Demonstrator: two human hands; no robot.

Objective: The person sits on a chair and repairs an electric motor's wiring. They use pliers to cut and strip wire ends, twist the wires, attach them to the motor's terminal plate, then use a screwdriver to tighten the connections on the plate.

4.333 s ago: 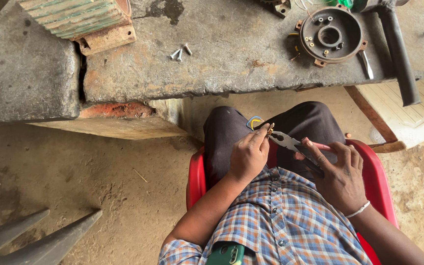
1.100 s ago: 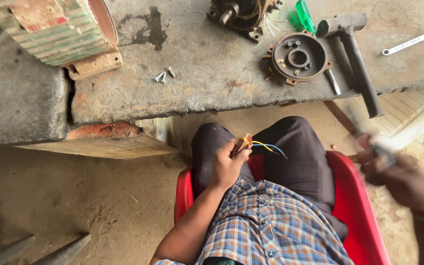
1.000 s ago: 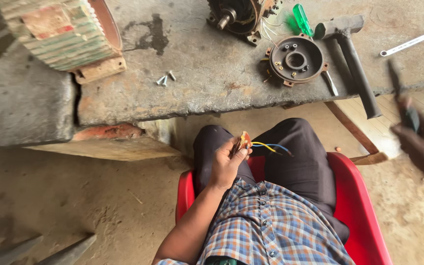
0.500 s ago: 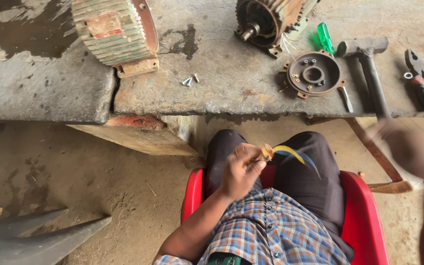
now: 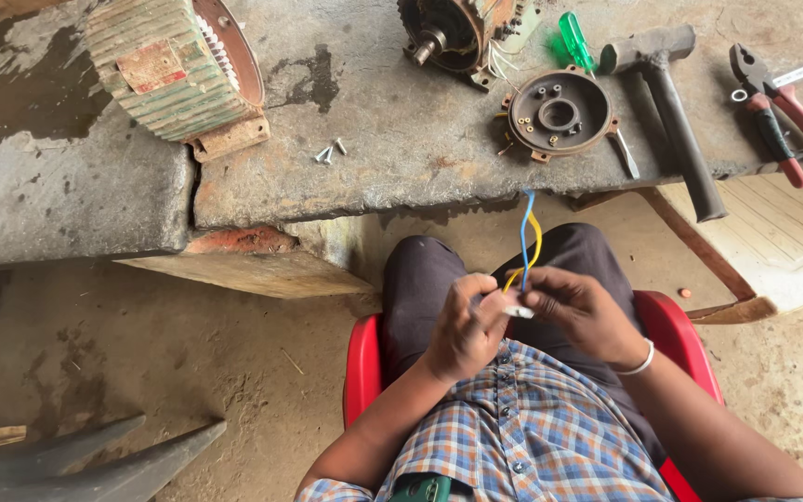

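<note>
Low in the frame's centre, the left hand (image 5: 465, 330) and right hand (image 5: 580, 311) meet over the lap, fingers closed in a pinch on the wires (image 5: 527, 237), whose blue and yellow ends stick up toward the bench (image 5: 392, 149).
</note>
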